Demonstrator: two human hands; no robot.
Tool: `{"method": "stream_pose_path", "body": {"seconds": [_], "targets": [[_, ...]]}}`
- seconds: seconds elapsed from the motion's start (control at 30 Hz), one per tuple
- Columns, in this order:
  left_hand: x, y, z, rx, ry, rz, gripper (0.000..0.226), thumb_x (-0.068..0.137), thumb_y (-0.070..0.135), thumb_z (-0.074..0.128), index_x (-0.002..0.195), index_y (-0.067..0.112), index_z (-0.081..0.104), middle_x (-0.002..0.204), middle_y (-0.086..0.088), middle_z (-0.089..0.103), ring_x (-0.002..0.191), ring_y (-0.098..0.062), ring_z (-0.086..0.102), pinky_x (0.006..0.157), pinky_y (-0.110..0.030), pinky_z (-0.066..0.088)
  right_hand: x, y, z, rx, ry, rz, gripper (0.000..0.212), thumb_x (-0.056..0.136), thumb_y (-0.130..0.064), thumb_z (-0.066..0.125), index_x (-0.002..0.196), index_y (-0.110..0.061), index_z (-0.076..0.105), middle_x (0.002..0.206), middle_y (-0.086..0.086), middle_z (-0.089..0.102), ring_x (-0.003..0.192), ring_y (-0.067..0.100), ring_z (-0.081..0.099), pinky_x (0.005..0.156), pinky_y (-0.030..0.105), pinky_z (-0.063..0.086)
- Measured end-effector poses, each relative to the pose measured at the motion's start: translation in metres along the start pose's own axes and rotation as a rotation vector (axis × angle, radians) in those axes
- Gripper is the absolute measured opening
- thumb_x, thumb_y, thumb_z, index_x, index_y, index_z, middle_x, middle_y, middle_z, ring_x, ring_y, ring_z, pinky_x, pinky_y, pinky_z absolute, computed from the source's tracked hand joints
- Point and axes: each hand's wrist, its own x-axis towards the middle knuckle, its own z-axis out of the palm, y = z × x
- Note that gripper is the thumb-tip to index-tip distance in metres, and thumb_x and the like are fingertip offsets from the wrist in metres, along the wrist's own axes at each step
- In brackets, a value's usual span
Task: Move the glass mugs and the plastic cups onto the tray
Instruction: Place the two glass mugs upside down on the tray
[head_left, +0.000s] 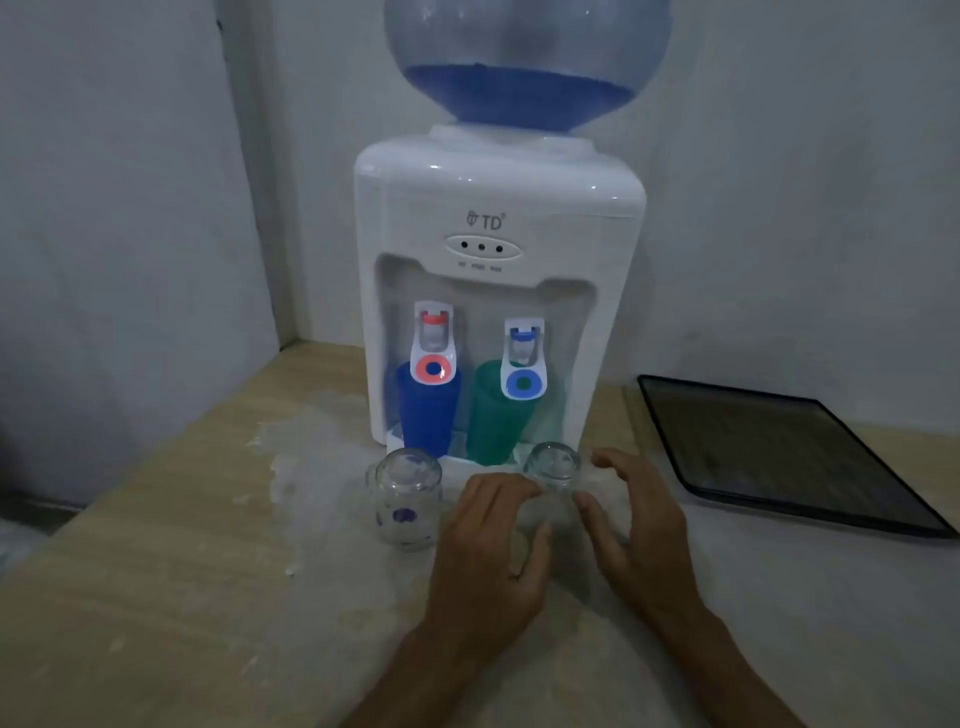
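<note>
Two clear glass mugs stand upside down on the table in front of a water dispenser. The left glass mug (408, 501) has a purple print and stands alone. The right glass mug (551, 461) sits between my hands: my left hand (493, 545) curves in at its left side and my right hand (636, 525) at its right, fingers apart, close to the glass. The mug rests on the table. A blue plastic cup (423, 415) and a green plastic cup (496, 423) stand upside down under the dispenser's taps. The dark tray (691, 467) lies at the right, with nothing on it.
The white water dispenser (498, 208) with a blue bottle (524, 62) on top stands against the back wall. A pale, worn patch covers the wooden table (156, 571) around the mugs. A wall panel closes the left side.
</note>
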Motion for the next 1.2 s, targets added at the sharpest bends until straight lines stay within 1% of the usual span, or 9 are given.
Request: {"method": "stream_pose_path", "body": {"seconds": [0.1, 0.27, 0.37, 0.43, 0.57, 0.8, 0.97, 1.07, 1.2], "targets": [[0.002, -0.001, 0.001, -0.02, -0.016, 0.027, 0.031, 0.09, 0.033, 0.068, 0.118, 0.019, 0.065, 0.113, 0.002, 0.071, 0.106, -0.004, 0.06, 0.102, -0.007, 0.042, 0.002, 0.005, -0.002, -0.007, 0.016, 0.057, 0.049, 0.092, -0.041, 0.062, 0.126, -0.006, 0.063, 0.118, 0.003, 0.068, 0.108, 0.01, 0.064, 0.096, 0.012, 0.047], [0.004, -0.002, 0.007, 0.028, -0.008, -0.15, 0.054, 0.088, 0.039, 0.071, 0.135, 0.021, 0.053, 0.129, 0.002, 0.064, 0.114, -0.005, 0.058, 0.102, -0.023, 0.052, 0.006, 0.008, -0.003, 0.024, 0.041, 0.133, 0.031, 0.096, -0.031, 0.069, 0.124, -0.019, 0.064, 0.105, -0.008, 0.071, 0.101, -0.001, 0.067, 0.089, 0.013, 0.052], [0.007, -0.001, 0.013, 0.052, -0.14, -0.301, 0.082, 0.09, 0.052, 0.067, 0.157, 0.027, 0.025, 0.158, 0.008, 0.037, 0.141, -0.002, 0.033, 0.114, -0.004, 0.008, 0.007, 0.006, -0.004, 0.085, -0.011, 0.186, 0.034, 0.095, -0.025, 0.071, 0.128, -0.022, 0.063, 0.105, -0.012, 0.073, 0.1, 0.0, 0.069, 0.088, 0.016, 0.055], [0.011, -0.004, 0.017, 0.053, -0.203, -0.333, 0.091, 0.091, 0.055, 0.065, 0.161, 0.028, 0.015, 0.165, 0.01, 0.026, 0.149, -0.002, 0.023, 0.111, -0.004, -0.003, 0.007, 0.002, -0.003, 0.118, -0.074, 0.176, 0.035, 0.095, -0.024, 0.071, 0.129, -0.026, 0.061, 0.11, -0.014, 0.073, 0.103, -0.002, 0.069, 0.089, 0.015, 0.055], [0.019, -0.005, 0.023, -0.02, -0.233, -0.31, 0.074, 0.09, 0.049, 0.068, 0.152, 0.026, 0.035, 0.148, 0.006, 0.049, 0.135, -0.012, 0.048, 0.108, -0.02, 0.037, 0.005, -0.001, -0.003, 0.114, -0.138, 0.175, 0.043, 0.093, -0.043, 0.066, 0.132, -0.026, 0.062, 0.119, -0.014, 0.071, 0.107, -0.001, 0.067, 0.095, 0.026, 0.057], [0.031, 0.001, 0.033, -0.11, -0.242, -0.458, 0.06, 0.082, 0.061, 0.073, 0.133, 0.042, 0.046, 0.119, 0.03, 0.053, 0.115, 0.005, 0.056, 0.092, -0.012, 0.038, 0.004, -0.001, -0.01, 0.189, -0.102, 0.144, 0.047, 0.09, -0.048, 0.064, 0.13, -0.024, 0.063, 0.11, -0.009, 0.072, 0.102, 0.009, 0.07, 0.09, 0.034, 0.059], [0.032, 0.012, 0.02, -0.361, -0.087, -0.601, 0.049, 0.082, 0.041, 0.082, 0.12, 0.042, 0.05, 0.104, 0.021, 0.069, 0.085, 0.009, 0.067, 0.065, -0.003, 0.049, 0.003, -0.002, -0.011, 0.236, 0.042, 0.063, 0.046, 0.09, -0.047, 0.066, 0.126, -0.018, 0.064, 0.112, -0.008, 0.069, 0.102, 0.013, 0.068, 0.088, 0.032, 0.057], [0.036, 0.023, 0.019, -0.528, -0.065, -0.769, 0.036, 0.086, 0.038, 0.077, 0.117, 0.029, 0.06, 0.098, 0.013, 0.073, 0.078, 0.002, 0.071, 0.062, -0.01, 0.054, 0.002, -0.003, -0.01, 0.246, 0.107, 0.041, 0.044, 0.089, -0.045, 0.067, 0.126, -0.021, 0.062, 0.116, -0.007, 0.066, 0.106, 0.013, 0.065, 0.09, 0.026, 0.054], [0.045, 0.032, 0.028, -0.811, -0.137, -0.952, 0.063, 0.067, 0.054, 0.072, 0.113, 0.011, 0.07, 0.088, -0.006, 0.081, 0.082, -0.022, 0.077, 0.077, -0.039, 0.064, 0.005, 0.0, -0.021, 0.32, 0.23, 0.174, 0.052, 0.088, -0.053, 0.06, 0.129, -0.022, 0.06, 0.119, -0.008, 0.067, 0.11, 0.012, 0.065, 0.094, 0.022, 0.053]]}}
